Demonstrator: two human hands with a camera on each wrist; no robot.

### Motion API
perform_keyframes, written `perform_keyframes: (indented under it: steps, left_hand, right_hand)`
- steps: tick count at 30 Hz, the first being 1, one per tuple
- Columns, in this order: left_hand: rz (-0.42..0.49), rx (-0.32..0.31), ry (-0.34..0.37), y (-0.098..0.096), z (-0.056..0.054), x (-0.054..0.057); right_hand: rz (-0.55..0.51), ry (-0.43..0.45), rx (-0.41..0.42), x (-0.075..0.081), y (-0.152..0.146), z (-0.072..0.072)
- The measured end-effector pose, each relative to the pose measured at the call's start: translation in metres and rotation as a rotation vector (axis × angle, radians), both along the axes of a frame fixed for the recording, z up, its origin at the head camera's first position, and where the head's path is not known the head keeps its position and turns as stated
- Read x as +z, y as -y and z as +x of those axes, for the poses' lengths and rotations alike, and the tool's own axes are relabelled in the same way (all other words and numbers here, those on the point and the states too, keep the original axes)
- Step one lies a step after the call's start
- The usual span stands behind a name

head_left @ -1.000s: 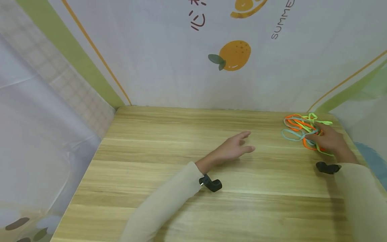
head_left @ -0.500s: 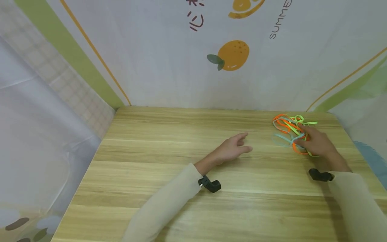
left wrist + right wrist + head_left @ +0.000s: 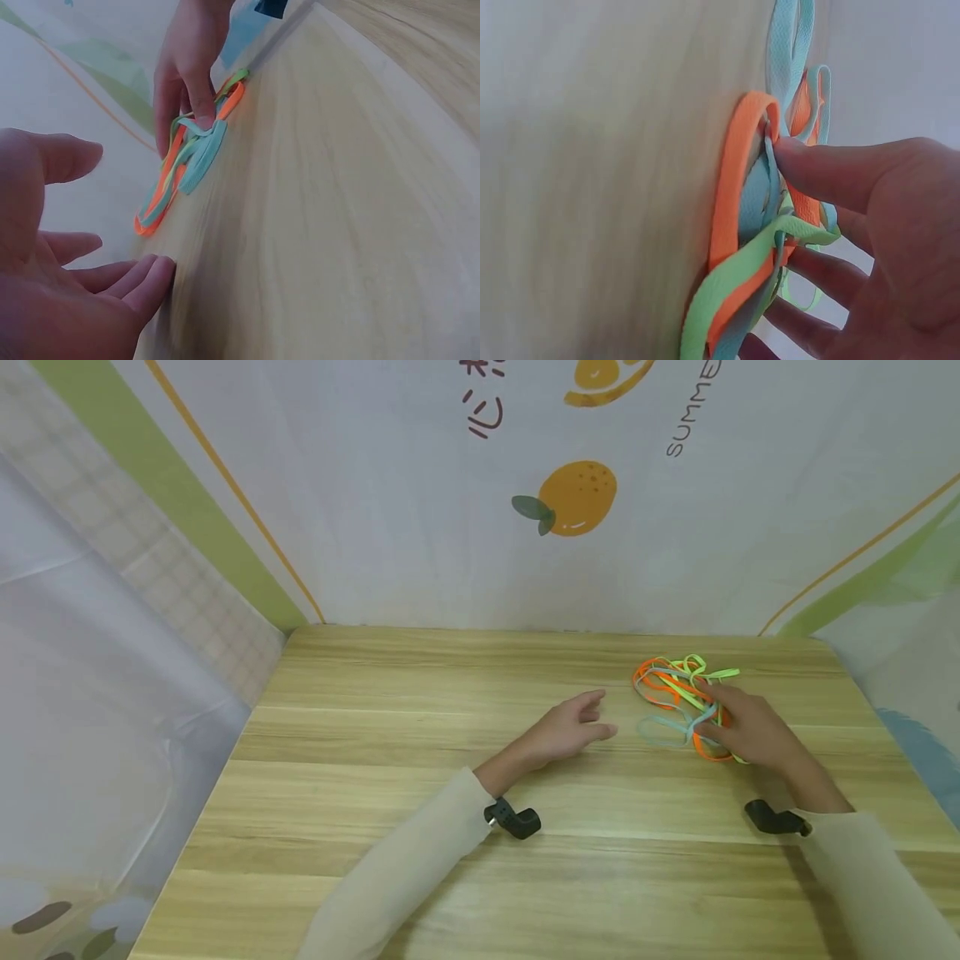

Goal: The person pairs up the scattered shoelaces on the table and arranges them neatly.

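Note:
A loose tangle of flat shoelaces [image 3: 675, 683] in orange, light blue and yellow-green lies low over the right part of the table. My right hand [image 3: 753, 727] grips the bundle from its right side. In the right wrist view the thumb [image 3: 832, 169] presses on the laces [image 3: 731, 195], with the other fingers curled behind them. To the left, my left hand [image 3: 558, 731] rests close to the table with fingers loosely spread and nothing in it. The left wrist view shows that hand [image 3: 82, 277] apart from the laces [image 3: 187, 154].
The wooden table [image 3: 420, 710] meets a white curtain [image 3: 405, 527] with printed oranges along its back edge. More cloth hangs at the left and right sides. A black wrist camera [image 3: 513, 820] sits at the left cuff, another black camera [image 3: 776, 818] at the right.
My right hand has carried the shoelaces leftward and slightly toward the front, away from the table's right back corner. The left hand has shifted only a little to the left.

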State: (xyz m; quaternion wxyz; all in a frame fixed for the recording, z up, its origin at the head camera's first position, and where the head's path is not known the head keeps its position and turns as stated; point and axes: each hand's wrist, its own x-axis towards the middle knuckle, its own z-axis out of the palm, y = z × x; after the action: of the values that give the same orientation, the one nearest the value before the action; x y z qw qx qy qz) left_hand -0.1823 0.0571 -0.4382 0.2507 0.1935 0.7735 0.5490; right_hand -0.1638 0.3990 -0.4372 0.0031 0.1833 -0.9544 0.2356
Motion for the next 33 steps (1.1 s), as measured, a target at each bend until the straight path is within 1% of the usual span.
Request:
perform_keyframes:
  steps: [3,6,11,15,18,22,25,28,33]
  left_hand:
    - [-0.04,0.021,-0.028,0.001,0.0,-0.003]
    - [-0.079,0.045,-0.063,0.002,0.0,-0.005]
    - [-0.125,0.078,-0.114,0.008,0.004,-0.004]
    - [-0.146,0.104,-0.157,0.015,0.007,-0.003]
    - [-0.158,0.118,-0.195,0.021,0.01,-0.003]
    - [-0.199,0.131,-0.268,0.032,0.012,-0.006]
    - [-0.234,0.138,-0.315,0.041,0.014,-0.008]
    - [-0.25,0.145,-0.327,0.052,0.019,-0.008]
    - [-0.245,0.155,-0.323,0.07,0.029,-0.007]
  right_hand:
    - [-0.024,-0.011,0.023,-0.001,0.011,0.004]
    - [-0.034,-0.049,0.067,-0.002,0.023,0.007]
    - [-0.047,-0.108,0.142,-0.002,0.045,0.014]
    - [-0.061,-0.09,0.163,0.0,0.063,0.021]
    - [-0.047,-0.052,0.149,0.003,0.076,0.027]
    - [-0.014,-0.019,0.13,0.004,0.091,0.035]
    - [-0.003,-0.018,0.137,0.004,0.1,0.039]
    - [0.013,-0.029,0.156,0.003,0.11,0.044]
    - [0.032,-0.055,0.197,0.004,0.127,0.051]
